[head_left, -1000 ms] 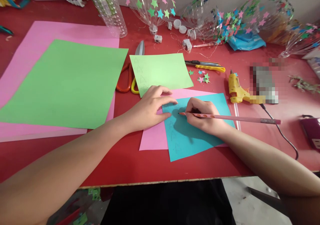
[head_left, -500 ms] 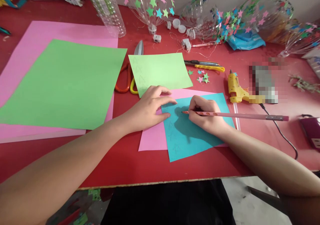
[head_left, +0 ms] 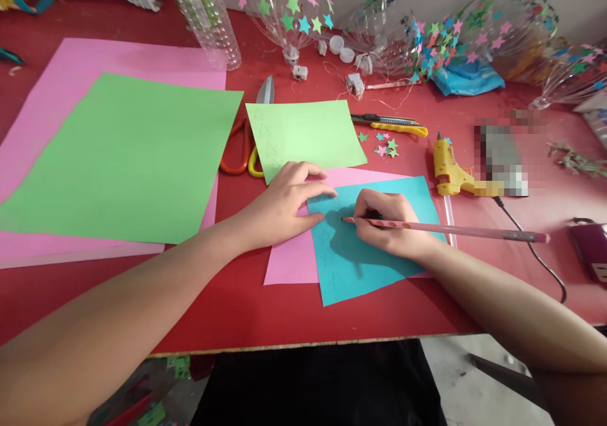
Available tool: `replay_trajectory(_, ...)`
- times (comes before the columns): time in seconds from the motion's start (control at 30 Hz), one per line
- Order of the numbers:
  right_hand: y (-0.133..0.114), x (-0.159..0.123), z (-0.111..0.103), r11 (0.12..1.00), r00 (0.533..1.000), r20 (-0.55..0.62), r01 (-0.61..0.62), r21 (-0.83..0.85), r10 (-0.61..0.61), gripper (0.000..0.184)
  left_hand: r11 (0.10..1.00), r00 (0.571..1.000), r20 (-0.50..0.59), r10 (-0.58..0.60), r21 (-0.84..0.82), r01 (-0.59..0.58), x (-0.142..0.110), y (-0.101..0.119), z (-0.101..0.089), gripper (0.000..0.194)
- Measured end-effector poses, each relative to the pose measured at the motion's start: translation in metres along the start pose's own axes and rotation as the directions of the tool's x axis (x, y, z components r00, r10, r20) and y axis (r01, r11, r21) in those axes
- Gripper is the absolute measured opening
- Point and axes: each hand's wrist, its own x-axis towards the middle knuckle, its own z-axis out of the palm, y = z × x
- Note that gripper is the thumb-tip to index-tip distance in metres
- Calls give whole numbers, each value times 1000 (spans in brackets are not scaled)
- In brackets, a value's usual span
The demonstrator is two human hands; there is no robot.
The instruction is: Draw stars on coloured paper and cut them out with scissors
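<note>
A pink pencil [head_left: 455, 228] is gripped in my right hand [head_left: 386, 220], its tip at the blue paper [head_left: 379, 268]. Faint star-like outlines run down the left part of that sheet. My left hand [head_left: 294, 201] lies with fingers apart, thumb and fingertips at the blue sheet's left edge. Beneath the blue sheet, a pink paper [head_left: 291, 265] sticks out at the left and top. Above my left hand lies a light green paper [head_left: 308, 135] with pencilled outlines along its left side, partly covering scissors [head_left: 237, 151].
Large green [head_left: 128, 160] and pink sheets lie at the left. A box cutter [head_left: 398, 124], small paper stars [head_left: 386, 148] and a yellow glue gun [head_left: 446, 167] with a cord sit at the right. Star-covered clear plastic pieces [head_left: 291, 15] and a clear bottle [head_left: 206, 18] stand along the back.
My right hand shifts slightly right, then back left and a little down, moving the pencil tip over the blue paper. My left hand stays in place.
</note>
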Motion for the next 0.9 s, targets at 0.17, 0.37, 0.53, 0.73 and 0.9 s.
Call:
replay_trajectory(0.17, -1, 0, -1, 999, 998, 49, 31, 21, -32, 14, 1000, 1000, 12, -11, -8, 11, 0, 1, -1, 29)
replay_trajectory(0.37, -2, 0, -2, 996, 993, 78, 93, 14, -93, 13, 1000, 1000, 25, -15, -7, 16, 0, 2, -2, 28)
replay_trajectory(0.53, 0, 0, -1, 996, 992, 94, 77, 37, -80, 14, 1000, 1000, 16, -5, -9, 6, -1, 2, -2, 30)
replay_trajectory(0.73, 0, 1, -2, 993, 998, 41, 38, 112, -42, 12, 1000, 999, 24, 22, 6, -22, -1, 0, -1, 28)
replay_trajectory(0.9, -3, 1, -5, 896, 987, -40, -126, 425, 158, 20, 1000, 1000, 24, -7, -9, 7, -2, -1, -1, 28)
